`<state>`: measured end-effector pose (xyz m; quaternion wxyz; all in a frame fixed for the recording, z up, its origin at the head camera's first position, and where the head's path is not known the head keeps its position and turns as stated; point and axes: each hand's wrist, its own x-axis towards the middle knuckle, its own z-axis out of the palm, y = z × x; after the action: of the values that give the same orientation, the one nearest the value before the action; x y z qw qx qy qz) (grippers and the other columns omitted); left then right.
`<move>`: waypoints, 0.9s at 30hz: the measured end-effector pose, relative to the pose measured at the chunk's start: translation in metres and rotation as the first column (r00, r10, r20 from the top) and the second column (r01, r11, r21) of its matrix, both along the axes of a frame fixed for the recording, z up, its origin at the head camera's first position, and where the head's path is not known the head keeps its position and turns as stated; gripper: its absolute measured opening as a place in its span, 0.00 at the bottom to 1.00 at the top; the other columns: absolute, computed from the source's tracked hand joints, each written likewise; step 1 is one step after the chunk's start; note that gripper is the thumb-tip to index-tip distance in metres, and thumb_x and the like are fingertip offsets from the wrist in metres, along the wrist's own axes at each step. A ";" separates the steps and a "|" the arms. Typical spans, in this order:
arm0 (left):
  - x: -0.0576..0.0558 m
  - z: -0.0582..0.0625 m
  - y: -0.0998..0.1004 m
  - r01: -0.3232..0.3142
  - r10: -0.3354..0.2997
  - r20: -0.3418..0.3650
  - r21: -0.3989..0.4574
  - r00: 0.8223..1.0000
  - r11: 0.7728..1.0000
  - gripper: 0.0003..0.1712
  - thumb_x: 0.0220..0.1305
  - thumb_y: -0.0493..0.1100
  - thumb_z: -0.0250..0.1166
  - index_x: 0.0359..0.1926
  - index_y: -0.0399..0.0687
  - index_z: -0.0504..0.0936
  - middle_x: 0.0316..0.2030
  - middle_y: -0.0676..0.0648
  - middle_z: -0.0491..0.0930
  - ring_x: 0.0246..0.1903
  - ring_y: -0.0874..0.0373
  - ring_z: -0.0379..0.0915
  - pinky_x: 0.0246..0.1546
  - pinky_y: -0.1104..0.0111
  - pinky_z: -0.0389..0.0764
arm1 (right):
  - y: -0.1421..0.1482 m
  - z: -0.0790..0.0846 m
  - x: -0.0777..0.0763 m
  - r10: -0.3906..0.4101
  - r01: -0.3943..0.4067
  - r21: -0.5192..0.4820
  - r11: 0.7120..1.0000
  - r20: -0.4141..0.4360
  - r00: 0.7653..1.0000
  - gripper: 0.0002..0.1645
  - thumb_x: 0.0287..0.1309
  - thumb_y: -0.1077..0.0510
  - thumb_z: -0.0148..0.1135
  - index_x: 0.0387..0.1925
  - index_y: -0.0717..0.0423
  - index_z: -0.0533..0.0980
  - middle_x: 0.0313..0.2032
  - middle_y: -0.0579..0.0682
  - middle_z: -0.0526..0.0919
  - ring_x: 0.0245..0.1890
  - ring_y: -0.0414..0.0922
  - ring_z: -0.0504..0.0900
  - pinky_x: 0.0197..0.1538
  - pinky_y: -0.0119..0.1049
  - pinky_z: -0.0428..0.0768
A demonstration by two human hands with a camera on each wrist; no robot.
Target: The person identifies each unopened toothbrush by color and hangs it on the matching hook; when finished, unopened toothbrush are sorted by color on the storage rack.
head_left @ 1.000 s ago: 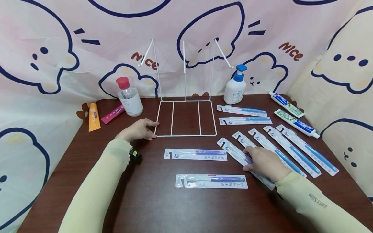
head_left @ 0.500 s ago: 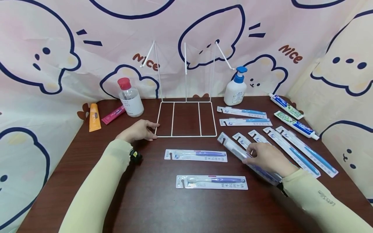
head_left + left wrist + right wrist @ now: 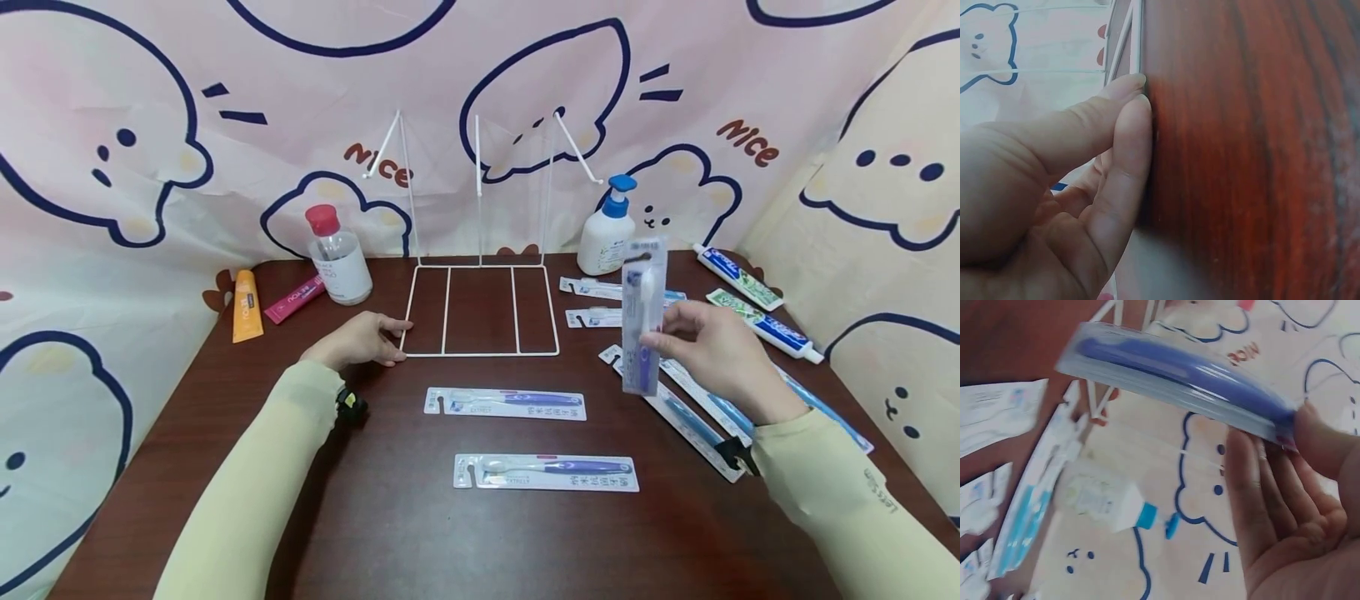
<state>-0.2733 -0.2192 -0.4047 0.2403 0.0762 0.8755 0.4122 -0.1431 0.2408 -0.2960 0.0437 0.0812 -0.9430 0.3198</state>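
Note:
My right hand [image 3: 708, 354] pinches a packaged purple toothbrush [image 3: 642, 312] between thumb and fingers, holding it nearly upright above the table. In the right wrist view the purple handle of this toothbrush [image 3: 1179, 372] shows through clear plastic. At the front left corner of a white wire rack [image 3: 480, 355], my left hand [image 3: 360, 340] pinches the wire; the left wrist view shows thumb and finger of that hand [image 3: 1094, 150] meeting there. The rack stands upright at the back, with hooked rods on top. Two purple packaged toothbrushes, one nearer [image 3: 546, 473] and one farther [image 3: 506, 404], lie flat before it.
Several blue packaged toothbrushes [image 3: 693, 433] lie right, partly behind my right hand. Behind stand a white pump bottle [image 3: 603, 237] and a red-capped bottle [image 3: 343, 271]. Toothpaste tubes [image 3: 765, 323] lie far right; an orange tube [image 3: 246, 307] and a pink tube [image 3: 294, 300] lie left.
My right hand has picked up the purple packaged toothbrush from the right-hand row, raised it and turned it upright. My left hand stays at the rack's corner.

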 end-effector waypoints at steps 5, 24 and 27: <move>0.002 0.002 0.000 -0.005 0.005 0.005 0.013 1.000 1.000 0.36 0.49 0.35 0.71 0.61 0.50 0.71 0.45 0.40 0.73 0.29 0.52 0.78 0.34 0.65 0.79 | -0.007 0.014 -0.007 -0.004 -0.005 -0.081 0.997 -0.106 0.994 0.21 0.51 0.42 0.63 0.41 0.52 0.76 0.45 0.54 0.80 0.42 0.52 0.80 0.42 0.52 0.77; 0.000 -0.001 -0.001 -0.003 0.003 0.004 0.018 1.000 1.000 0.36 0.47 0.37 0.72 0.61 0.49 0.72 0.46 0.40 0.73 0.29 0.52 0.77 0.34 0.65 0.79 | -0.038 0.036 -0.044 0.064 -0.080 -0.186 0.979 -0.091 0.994 0.18 0.54 0.46 0.62 0.40 0.55 0.76 0.42 0.52 0.81 0.34 0.47 0.82 0.33 0.41 0.80; 0.001 0.000 -0.001 0.000 -0.001 0.007 0.019 1.000 1.000 0.36 0.48 0.37 0.72 0.61 0.50 0.72 0.47 0.40 0.73 0.29 0.52 0.77 0.34 0.65 0.79 | -0.040 0.035 -0.048 0.067 -0.082 -0.192 0.978 -0.082 0.994 0.18 0.54 0.46 0.62 0.40 0.55 0.76 0.43 0.52 0.81 0.34 0.48 0.83 0.33 0.41 0.80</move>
<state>-0.2727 -0.2202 -0.4051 0.2429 0.0771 0.8707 0.4207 -0.1907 0.2011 -0.2609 0.0748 0.1238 -0.9010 0.4090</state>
